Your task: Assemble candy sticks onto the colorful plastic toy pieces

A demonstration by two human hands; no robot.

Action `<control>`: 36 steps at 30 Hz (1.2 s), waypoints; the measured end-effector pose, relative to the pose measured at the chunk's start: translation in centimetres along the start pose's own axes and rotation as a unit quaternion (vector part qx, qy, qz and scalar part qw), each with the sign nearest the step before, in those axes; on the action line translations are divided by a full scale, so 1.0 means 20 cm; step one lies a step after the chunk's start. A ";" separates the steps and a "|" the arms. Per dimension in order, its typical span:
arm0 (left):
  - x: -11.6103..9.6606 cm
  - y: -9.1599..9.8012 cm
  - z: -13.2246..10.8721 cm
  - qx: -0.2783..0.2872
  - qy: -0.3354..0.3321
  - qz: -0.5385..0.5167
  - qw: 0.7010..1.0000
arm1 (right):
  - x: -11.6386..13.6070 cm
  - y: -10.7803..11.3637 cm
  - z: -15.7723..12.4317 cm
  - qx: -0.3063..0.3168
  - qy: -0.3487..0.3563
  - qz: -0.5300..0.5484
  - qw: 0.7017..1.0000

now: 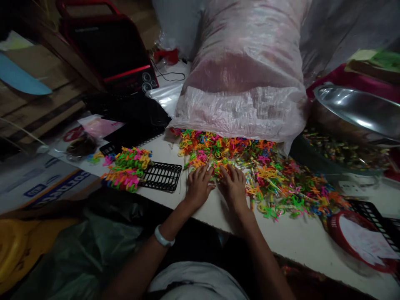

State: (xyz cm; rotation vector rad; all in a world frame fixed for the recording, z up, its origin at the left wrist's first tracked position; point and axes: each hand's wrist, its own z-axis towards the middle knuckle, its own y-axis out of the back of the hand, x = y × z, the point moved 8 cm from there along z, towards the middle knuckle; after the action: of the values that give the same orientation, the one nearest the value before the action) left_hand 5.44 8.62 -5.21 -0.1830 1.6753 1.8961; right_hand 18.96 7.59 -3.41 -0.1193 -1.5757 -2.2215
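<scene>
A wide heap of small bright plastic pieces (265, 171) in orange, green, pink and yellow covers the white table (293, 237). My left hand (198, 185) lies palm down at the heap's near edge, fingers stretched out and resting on the pieces. Close beside it, my right hand (233, 185) also lies flat, its fingers reaching into the pieces. Neither hand visibly grips anything. To the left, a black slotted rack (162, 177) holds rows of the same coloured pieces (128, 168) stacked on it.
A big plastic sack (246, 71) stands behind the heap. A steel bowl (359, 110) sits at right, a red basket (359, 237) at the near right. A black and red speaker (115, 54) and black trays (131, 121) lie at left.
</scene>
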 end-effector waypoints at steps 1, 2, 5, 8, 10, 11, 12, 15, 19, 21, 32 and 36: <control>0.00 -0.01 0.00 0.002 0.002 -0.013 1.000 | 0.02 0.00 -0.02 -0.002 0.009 0.026 1.000; 0.01 -0.01 0.00 0.002 0.010 -0.028 1.000 | 0.02 0.01 -0.04 -0.009 0.013 0.054 0.998; 0.08 0.03 0.00 -0.028 0.048 -0.098 0.994 | -0.05 0.06 -0.05 -0.045 -0.006 0.107 0.993; 0.15 0.09 0.01 -0.074 0.085 -0.183 0.977 | -0.11 0.11 -0.04 -0.072 -0.028 0.071 0.995; 0.17 0.12 0.01 -0.082 0.099 -0.223 0.966 | -0.09 0.15 -0.05 -0.086 -0.033 0.035 0.995; 0.18 0.14 0.00 -0.083 0.104 -0.241 0.961 | -0.06 0.15 -0.06 -0.090 -0.026 0.023 0.995; 0.19 0.16 0.00 -0.087 0.110 -0.257 0.956 | -0.02 0.15 -0.07 -0.086 -0.013 0.016 0.996; 0.20 0.22 -0.04 -0.108 0.132 -0.305 0.937 | 0.11 0.08 -0.09 -0.032 0.047 0.008 0.998; 0.24 0.21 -0.09 -0.096 0.213 -0.455 0.860 | 0.13 0.02 -0.08 -0.017 0.035 0.038 0.999; 0.25 0.16 -0.12 -0.082 0.264 -0.549 0.789 | 0.11 0.04 -0.08 -0.050 0.019 0.097 0.994; 0.06 0.07 -0.14 -0.056 0.307 -0.736 0.600 | 0.13 0.03 -0.17 0.061 -0.150 0.352 0.922; 0.00 0.06 -0.16 -0.049 0.301 -0.749 0.588 | 0.17 -0.01 -0.19 0.094 -0.192 0.458 0.863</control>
State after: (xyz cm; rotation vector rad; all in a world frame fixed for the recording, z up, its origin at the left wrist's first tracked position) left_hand 3.93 5.60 -4.73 -1.7826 0.8987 0.4956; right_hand 16.43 3.28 -3.94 -1.0665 -1.4491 -1.3237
